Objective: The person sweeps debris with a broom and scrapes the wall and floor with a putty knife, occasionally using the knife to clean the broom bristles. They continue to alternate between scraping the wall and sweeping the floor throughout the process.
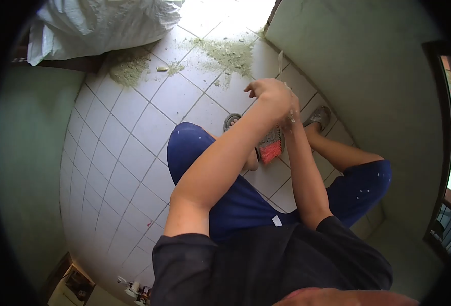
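1. Hands (279,97): brought together ahead of the body, overlapping at the wrists. Some fingers curl loosely toward the left; the others are hidden. Pale residue on the skin. Opening of each hand and any grip cannot be told.
2. Red-bristled brush (271,151): nearer the body than the hands, seen between the forearms, beside the left foot (252,161). Its grey, caked part is partly covered by the arms; contact with a hand cannot be confirmed.
3. Right foot (318,118): shod, to the right of the hands, near the floor's right edge.
4. Tiled floor (133,120): greenish-grey debris (234,55) spread toward its far edge, beyond the hands. Second heap (128,67) near its far left corner, just beside a white sack (103,30). Small yellowish piece (162,69) between the two.
5. Thin pale strip (280,62): beyond the hands, near the right wall (358,66).
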Tool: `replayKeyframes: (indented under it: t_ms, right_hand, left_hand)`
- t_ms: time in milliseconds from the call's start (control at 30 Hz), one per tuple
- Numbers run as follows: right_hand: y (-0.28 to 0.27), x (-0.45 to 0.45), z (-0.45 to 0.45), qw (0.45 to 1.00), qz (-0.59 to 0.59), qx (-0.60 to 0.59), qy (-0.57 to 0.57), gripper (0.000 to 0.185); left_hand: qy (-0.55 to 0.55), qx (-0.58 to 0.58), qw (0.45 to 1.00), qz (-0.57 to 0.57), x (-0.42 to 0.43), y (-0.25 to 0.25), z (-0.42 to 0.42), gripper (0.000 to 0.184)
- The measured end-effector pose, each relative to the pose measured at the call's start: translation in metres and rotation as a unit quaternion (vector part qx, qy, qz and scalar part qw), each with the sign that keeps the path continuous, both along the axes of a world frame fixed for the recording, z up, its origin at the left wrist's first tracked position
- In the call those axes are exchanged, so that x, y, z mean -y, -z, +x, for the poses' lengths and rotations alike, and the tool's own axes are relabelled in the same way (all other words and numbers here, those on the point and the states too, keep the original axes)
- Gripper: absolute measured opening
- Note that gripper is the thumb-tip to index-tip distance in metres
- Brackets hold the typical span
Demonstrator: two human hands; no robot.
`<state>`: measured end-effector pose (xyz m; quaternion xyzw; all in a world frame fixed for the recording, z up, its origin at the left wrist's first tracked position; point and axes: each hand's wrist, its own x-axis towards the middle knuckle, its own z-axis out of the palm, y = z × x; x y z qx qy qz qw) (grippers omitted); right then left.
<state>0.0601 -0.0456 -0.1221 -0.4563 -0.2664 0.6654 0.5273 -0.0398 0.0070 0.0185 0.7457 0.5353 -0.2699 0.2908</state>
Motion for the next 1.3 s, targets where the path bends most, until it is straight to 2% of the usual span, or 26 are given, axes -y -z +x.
replayKeyframes:
  t_ms: [67,100,133,167,200,267,300,367,400,467,500,600,633,700,733,767,800,833,867,900,967,1000,1067,1167,1300]
  right_hand:
    - [-0.023,-0.009,0.002,0.999,0.041,-0.01,0.014,0.026]
    - [-0.033,-0.014,0.003,0.996,0.035,-0.074,0.02,0.018]
    - [-0.043,-0.016,0.004,0.99,0.027,-0.14,0.024,0.017]
    - [-0.054,-0.016,0.005,0.989,0.035,-0.143,0.021,0.017]
    - [-0.067,-0.015,0.006,0.991,0.027,-0.126,0.034,0.015]
    - [-0.085,-0.015,0.009,0.992,0.03,-0.118,0.036,0.016]
    - [-0.09,-0.012,0.014,0.997,0.025,-0.071,0.031,0.014]
    - [-0.097,-0.002,0.013,0.999,0.028,-0.002,0.042,0.016]
    - [-0.093,0.001,0.019,0.999,0.031,-0.011,0.039,0.016]
    - [-0.085,0.006,0.031,0.994,0.066,0.081,-0.02,0.023]
    - [-0.095,0.012,0.03,0.994,0.064,0.082,-0.025,0.026]
    - [-0.119,0.029,0.015,0.989,0.088,0.114,0.016,0.025]
    - [-0.128,0.035,0.014,0.994,0.07,0.082,-0.017,0.026]
    - [-0.122,0.044,0.016,0.997,0.037,0.061,-0.037,0.027]
    - [-0.12,0.044,0.019,0.997,0.007,0.049,-0.051,0.028]
    - [-0.113,0.047,0.023,0.996,-0.023,0.064,-0.06,0.025]
    - [-0.095,0.048,0.03,0.996,-0.026,0.062,-0.063,0.025]
    - [-0.068,0.047,0.037,0.995,-0.087,0.035,-0.041,0.022]
    - [-0.041,0.047,0.043,0.989,-0.149,0.009,-0.019,0.018]
    - [-0.017,0.046,0.048,0.988,-0.15,0.009,-0.022,0.018]
    - [0.032,0.052,0.056,0.952,-0.296,0.078,0.017,0.012]
    - [0.056,0.056,0.06,0.952,-0.297,0.076,0.015,0.012]
    - [0.095,0.072,0.068,0.917,-0.379,0.118,0.039,0.01]
    - [0.114,0.093,0.071,0.887,-0.44,0.141,0.026,0.01]
    - [0.152,0.092,0.074,0.867,-0.464,0.18,0.005,0.01]
  left_hand:
    - [-0.036,0.045,0.997,0.055,0.0,0.012,-0.002,0.032]
    - [-0.035,0.044,0.996,0.068,-0.001,0.008,-0.004,0.032]
    - [-0.086,0.118,0.986,0.077,-0.002,0.003,-0.006,0.037]
    - [-0.137,0.193,0.968,0.084,-0.002,-0.002,-0.007,0.043]
    - [-0.139,0.191,0.967,0.093,-0.002,-0.002,-0.007,0.043]
    - [-0.114,0.257,0.951,0.125,-0.003,-0.006,-0.008,0.056]
    - [-0.118,0.25,0.951,0.137,-0.001,-0.02,-0.012,0.056]
    - [-0.196,0.311,0.93,-0.009,0.01,-0.041,-0.018,0.057]
    - [-0.198,0.304,0.932,-0.003,0.012,-0.037,-0.018,0.057]
    - [-0.244,0.353,0.903,-0.035,0.011,-0.02,-0.017,0.056]
    - [-0.25,0.349,0.903,-0.031,0.011,-0.015,-0.017,0.056]
    - [-0.232,0.355,0.904,0.045,0.018,-0.013,-0.025,0.049]
    - [-0.261,0.347,0.892,0.122,0.022,-0.015,-0.029,0.045]
    - [-0.282,0.388,0.841,0.252,0.034,-0.023,-0.045,0.041]
    - [-0.344,0.435,0.793,0.254,0.037,-0.028,-0.059,0.041]
    - [-0.399,0.483,0.735,0.258,0.041,-0.039,-0.072,0.042]
    - [-0.432,0.466,0.713,0.297,0.047,-0.05,-0.09,0.044]
    - [-0.469,0.449,0.68,0.341,0.06,-0.063,-0.105,0.038]
    - [-0.502,0.424,0.662,0.361,0.075,-0.072,-0.122,0.039]
    - [-0.507,0.382,0.658,0.406,0.081,-0.048,-0.146,0.037]
    - [-0.504,0.295,0.68,0.444,0.119,-0.024,-0.177,0.033]
    - [-0.496,0.238,0.699,0.457,0.138,0.003,-0.191,0.032]
    - [-0.491,0.199,0.742,0.411,0.185,0.046,-0.206,0.031]
    - [-0.485,0.159,0.783,0.356,0.255,0.091,-0.205,0.035]
    - [-0.5,0.143,0.792,0.32,0.305,0.115,-0.189,0.042]
